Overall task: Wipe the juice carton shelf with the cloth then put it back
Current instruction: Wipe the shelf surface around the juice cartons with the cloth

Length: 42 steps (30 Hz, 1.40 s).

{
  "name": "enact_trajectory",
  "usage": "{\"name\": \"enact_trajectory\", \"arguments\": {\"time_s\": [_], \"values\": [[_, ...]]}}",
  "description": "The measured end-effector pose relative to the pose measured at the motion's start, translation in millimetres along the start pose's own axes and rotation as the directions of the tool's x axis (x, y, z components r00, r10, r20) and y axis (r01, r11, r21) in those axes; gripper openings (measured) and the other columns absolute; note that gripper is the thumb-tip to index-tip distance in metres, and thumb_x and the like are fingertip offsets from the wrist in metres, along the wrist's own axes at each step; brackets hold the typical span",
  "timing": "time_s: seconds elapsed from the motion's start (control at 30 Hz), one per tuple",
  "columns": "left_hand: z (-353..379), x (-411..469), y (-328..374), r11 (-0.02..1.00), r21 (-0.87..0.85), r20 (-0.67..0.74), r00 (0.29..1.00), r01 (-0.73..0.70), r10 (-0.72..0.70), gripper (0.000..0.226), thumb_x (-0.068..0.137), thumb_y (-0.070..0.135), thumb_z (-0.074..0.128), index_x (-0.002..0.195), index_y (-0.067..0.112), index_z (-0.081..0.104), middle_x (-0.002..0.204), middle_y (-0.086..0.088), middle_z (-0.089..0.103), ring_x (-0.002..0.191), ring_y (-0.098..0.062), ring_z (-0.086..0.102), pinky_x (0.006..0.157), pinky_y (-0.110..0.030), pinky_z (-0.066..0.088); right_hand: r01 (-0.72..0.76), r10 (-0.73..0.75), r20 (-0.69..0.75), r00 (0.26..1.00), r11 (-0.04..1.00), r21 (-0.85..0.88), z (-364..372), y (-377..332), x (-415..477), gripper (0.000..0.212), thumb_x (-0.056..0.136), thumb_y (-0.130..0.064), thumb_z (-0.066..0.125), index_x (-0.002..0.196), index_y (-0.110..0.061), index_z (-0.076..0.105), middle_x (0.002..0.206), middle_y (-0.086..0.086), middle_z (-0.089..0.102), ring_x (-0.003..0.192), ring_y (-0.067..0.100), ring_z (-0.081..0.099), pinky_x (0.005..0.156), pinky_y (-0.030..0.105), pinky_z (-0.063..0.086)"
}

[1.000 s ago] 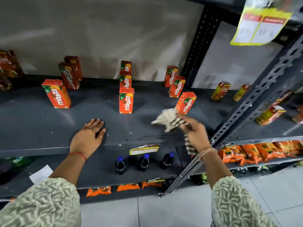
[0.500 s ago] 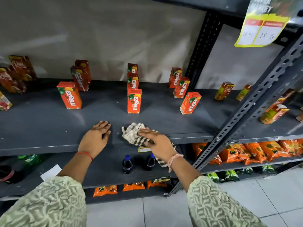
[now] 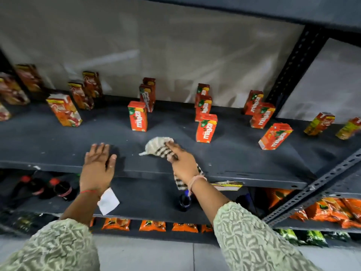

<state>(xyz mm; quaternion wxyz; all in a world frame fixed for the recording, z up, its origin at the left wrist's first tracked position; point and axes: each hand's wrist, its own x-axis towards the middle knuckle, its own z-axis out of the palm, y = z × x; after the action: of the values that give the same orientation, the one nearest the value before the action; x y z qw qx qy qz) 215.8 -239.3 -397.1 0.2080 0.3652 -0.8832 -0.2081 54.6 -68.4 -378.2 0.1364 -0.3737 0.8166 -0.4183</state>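
A dark grey shelf (image 3: 244, 157) carries several orange juice cartons standing in rows. My right hand (image 3: 182, 160) presses a striped white-and-brown cloth (image 3: 156, 147) flat on the shelf, in front of one orange carton (image 3: 137, 119) and left of another (image 3: 206, 128). Part of the cloth hangs below my wrist over the shelf's front edge. My left hand (image 3: 97, 165) rests flat on the shelf front, fingers spread, holding nothing, about a hand's width left of the cloth.
Red and orange cartons (image 3: 65, 110) stand at the left, yellow-green ones (image 3: 319, 124) at the far right. A perforated metal upright (image 3: 316, 186) slants at the right. Bottles (image 3: 58, 187) and orange packets (image 3: 320, 210) fill the lower shelves. A paper tag (image 3: 108, 201) hangs below.
My right hand has swept the cloth leftward along the shelf, from beside the right-hand carton to the middle. The view has shifted left. My left hand stays planted on the shelf front.
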Motion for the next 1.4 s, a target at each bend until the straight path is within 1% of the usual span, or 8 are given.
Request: {"name": "enact_trajectory", "arguments": {"time_s": [0.13, 0.37, 0.6, 0.8, 1.03, 1.23, 1.33, 1.4], "values": [[-27.2, -0.1, -47.8, 0.995, 0.040, 0.043, 0.995, 0.093, -0.095, 0.045, 0.094, 0.020, 0.037, 0.134, 0.001, 0.035, 0.149, -0.017, 0.030, 0.143, -0.028, 0.014, 0.117, -0.040, 0.006, -0.030, 0.038, 0.077, 0.996, 0.994, -0.102, 29.8, -24.1, 41.5, 0.044, 0.091, -0.007, 0.045, 0.134, -0.019, 0.046, 0.147, 0.003, 0.041, 0.137, 0.020, 0.035, 0.116, 0.027, 0.021], [-30.5, 0.3, -63.1, 0.998, 0.033, 0.054, 0.997, 0.048, -0.049, 0.042, 0.094, 0.018, 0.035, 0.133, 0.000, 0.037, 0.148, -0.017, 0.033, 0.142, -0.026, 0.019, 0.117, -0.037, 0.008, 0.246, -0.187, 0.403, 0.896, 0.964, -0.099, 56.7, -42.3, 26.1, 0.042, 0.087, -0.004, 0.056, 0.126, -0.019, 0.055, 0.142, -0.001, 0.048, 0.135, 0.011, 0.036, 0.110, 0.014, 0.015], [-24.5, -0.3, -44.0, 1.000, 0.004, 0.132, 0.991, -0.016, 0.015, 0.044, 0.095, 0.022, 0.030, 0.136, 0.004, 0.033, 0.150, -0.013, 0.030, 0.143, -0.022, 0.016, 0.118, -0.034, 0.005, 0.261, -0.188, 0.528, 0.828, 0.963, -0.066, 20.3, -26.8, -10.7, 0.042, 0.082, 0.007, 0.057, 0.118, -0.015, 0.063, 0.137, 0.001, 0.053, 0.135, 0.010, 0.035, 0.113, 0.020, 0.018], [8.9, -9.4, 15.7, 0.980, -0.032, 0.243, 0.950, -0.194, 0.196, 0.045, 0.096, 0.023, 0.030, 0.137, 0.007, 0.031, 0.151, -0.009, 0.028, 0.143, -0.018, 0.015, 0.119, -0.031, 0.005, 0.108, -0.051, 0.465, 0.884, 0.990, -0.095, -37.4, 9.4, -36.1, 0.043, 0.082, 0.010, 0.056, 0.116, -0.015, 0.064, 0.138, 0.003, 0.053, 0.133, 0.008, 0.037, 0.112, 0.020, 0.021], [56.9, -21.5, 105.7, 0.939, -0.100, 0.385, 0.857, -0.330, 0.342, 0.046, 0.096, 0.026, 0.027, 0.139, 0.010, 0.025, 0.153, -0.005, 0.022, 0.144, -0.015, 0.011, 0.118, -0.028, 0.004, -0.154, 0.184, 0.134, 0.974, 0.967, -0.204, -149.6, 78.2, -50.8, 0.039, 0.089, 0.000, 0.054, 0.123, -0.017, 0.059, 0.143, 0.004, 0.047, 0.136, 0.015, 0.036, 0.111, 0.022, 0.021], [92.4, -35.3, 158.0, 0.924, -0.107, 0.417, 0.827, -0.367, 0.377, 0.047, 0.096, 0.028, 0.026, 0.139, 0.010, 0.024, 0.154, -0.005, 0.022, 0.144, -0.015, 0.009, 0.119, -0.029, 0.004, -0.056, 0.191, 0.149, 0.970, 0.776, -0.629, -187.2, 110.1, -48.2, 0.048, 0.094, -0.012, 0.046, 0.138, -0.030, 0.037, 0.154, -0.008, 0.024, 0.144, 0.017, 0.015, 0.119, 0.038, 0.013], [102.5, -38.9, 173.6, 0.946, -0.072, 0.391, 0.863, -0.317, 0.319, 0.048, 0.096, 0.030, 0.025, 0.139, 0.010, 0.025, 0.153, -0.006, 0.023, 0.144, -0.017, 0.010, 0.120, -0.032, 0.006, -0.007, 0.177, 0.176, 0.968, 0.724, -0.690, -187.0, 114.3, -53.4, 0.053, 0.095, -0.023, 0.045, 0.141, -0.040, 0.025, 0.157, -0.010, 0.011, 0.146, 0.017, 0.003, 0.118, 0.043, 0.006], [105.5, -42.2, 184.5, 0.958, -0.083, 0.357, 0.889, -0.275, 0.286, 0.049, 0.095, 0.032, 0.027, 0.138, 0.008, 0.030, 0.151, -0.009, 0.030, 0.142, -0.020, 0.018, 0.119, -0.034, 0.013, -0.051, 0.150, 0.109, 0.983, 0.783, -0.619, -194.9, 116.5, -61.6, 0.058, 0.092, -0.037, 0.049, 0.141, -0.043, 0.019, 0.158, -0.009, 0.006, 0.146, 0.021, -0.002, 0.117, 0.047, 0.005]]}}
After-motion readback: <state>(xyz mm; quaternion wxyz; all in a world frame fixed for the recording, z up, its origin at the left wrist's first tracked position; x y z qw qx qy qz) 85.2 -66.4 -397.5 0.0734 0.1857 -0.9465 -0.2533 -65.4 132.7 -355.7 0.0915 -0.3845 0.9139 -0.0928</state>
